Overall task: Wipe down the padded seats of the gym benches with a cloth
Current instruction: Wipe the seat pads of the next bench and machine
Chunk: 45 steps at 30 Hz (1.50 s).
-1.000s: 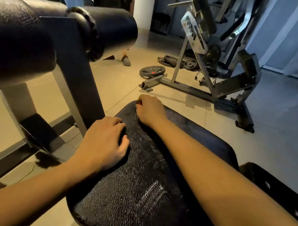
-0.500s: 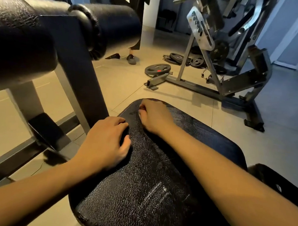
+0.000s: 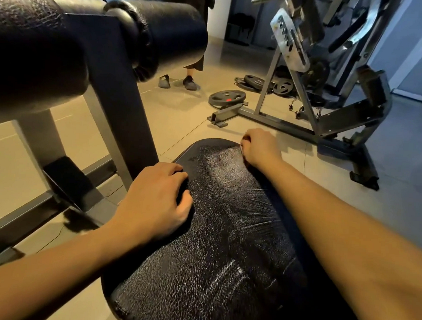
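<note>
Hands curl on padded seat [image 3: 226,244]: left hand [image 3: 153,201] near, right hand [image 3: 260,147] far.

Tan tiled floor [image 3: 178,115]. Two black roller pads [image 3: 162,31] on a grey steel post [image 3: 125,123], upper left. One weight plate [image 3: 227,97] flat beside a grey machine frame [image 3: 290,124]; more plates [image 3: 255,81] behind. Bystander's dark shoes [image 3: 191,83] beyond the rollers.

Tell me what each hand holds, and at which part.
The left hand curls on the left edge of the cracked black padded seat, the right hand at its far end. Any held thing is hidden.
</note>
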Tool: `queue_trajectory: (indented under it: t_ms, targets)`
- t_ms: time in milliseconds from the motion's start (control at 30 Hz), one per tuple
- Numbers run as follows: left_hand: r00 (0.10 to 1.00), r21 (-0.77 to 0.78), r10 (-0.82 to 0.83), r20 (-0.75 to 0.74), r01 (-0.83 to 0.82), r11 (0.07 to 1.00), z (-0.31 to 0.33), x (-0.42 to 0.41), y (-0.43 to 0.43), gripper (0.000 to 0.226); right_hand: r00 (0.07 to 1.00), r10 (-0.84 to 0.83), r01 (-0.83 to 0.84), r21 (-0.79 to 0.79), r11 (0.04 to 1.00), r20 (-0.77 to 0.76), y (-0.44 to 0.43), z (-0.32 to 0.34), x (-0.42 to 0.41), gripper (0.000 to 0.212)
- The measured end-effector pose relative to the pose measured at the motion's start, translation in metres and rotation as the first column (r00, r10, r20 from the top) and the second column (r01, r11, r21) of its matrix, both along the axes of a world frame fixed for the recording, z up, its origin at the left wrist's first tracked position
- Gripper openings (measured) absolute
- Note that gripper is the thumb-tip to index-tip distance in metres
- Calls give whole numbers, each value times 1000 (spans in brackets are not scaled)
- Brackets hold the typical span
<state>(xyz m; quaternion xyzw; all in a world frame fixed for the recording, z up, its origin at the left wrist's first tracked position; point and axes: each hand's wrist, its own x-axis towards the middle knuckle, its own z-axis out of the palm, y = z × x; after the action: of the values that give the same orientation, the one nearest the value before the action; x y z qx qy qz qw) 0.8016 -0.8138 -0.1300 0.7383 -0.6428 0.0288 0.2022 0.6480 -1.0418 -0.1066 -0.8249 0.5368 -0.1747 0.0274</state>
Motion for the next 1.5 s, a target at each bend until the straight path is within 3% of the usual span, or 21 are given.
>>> queue_trajectory:
  t_ms: [133,300,400,467,600,767,833,967,1033,1200,1333,1400,1500]
  targets:
    - [1000,-12,-2,9,2,1000,-1,0,0,44,952,302,-305,65,950,55,32,-8,15,19]
    - [1000,-6,2,7,-2,1000,0,-1,1,45,1000,11,-11,17,1000,-16,5,2,10,23]
    - [1000,1,6,-1,-6,1000,1,-2,2,45,968,249,-250,55,967,20,30,-3,20,20]
    - [1000,-2,7,2,-7,1000,1,0,1,44,957,290,-291,83,953,22,37,-8,15,20]
    - [1000,-7,5,5,-5,1000,1,-1,1,45,999,1,-3,40,999,43,6,0,8,24]
    - [1000,-1,-1,-6,0,1000,-1,1,0,44,903,416,-424,64,903,111,55,-12,6,22]
    - [1000,0,-8,-4,8,1000,-1,2,-1,46,923,374,-376,11,926,89,44,-13,-6,22]
    - [1000,3,-5,18,5,1000,-2,0,-1,46,996,55,-54,-15,998,64,4,-10,-15,23]
    - [1000,17,-7,24,6,1000,-1,1,-2,45,999,31,-31,-27,999,16,2,-10,-4,24]
    - [1000,12,3,24,-3,1000,2,0,-1,46,962,271,-271,0,963,43,47,-8,32,23]
    - [999,33,-7,36,6,999,1,1,-2,47,890,455,-455,-12,891,24,78,-12,12,22]
    - [999,28,-10,38,9,1000,0,2,-2,48,944,329,-329,-36,944,5,69,-17,-21,24]
    - [999,27,-8,46,6,1000,-2,3,-2,49,997,-74,73,-60,996,-14,45,-19,-85,24]
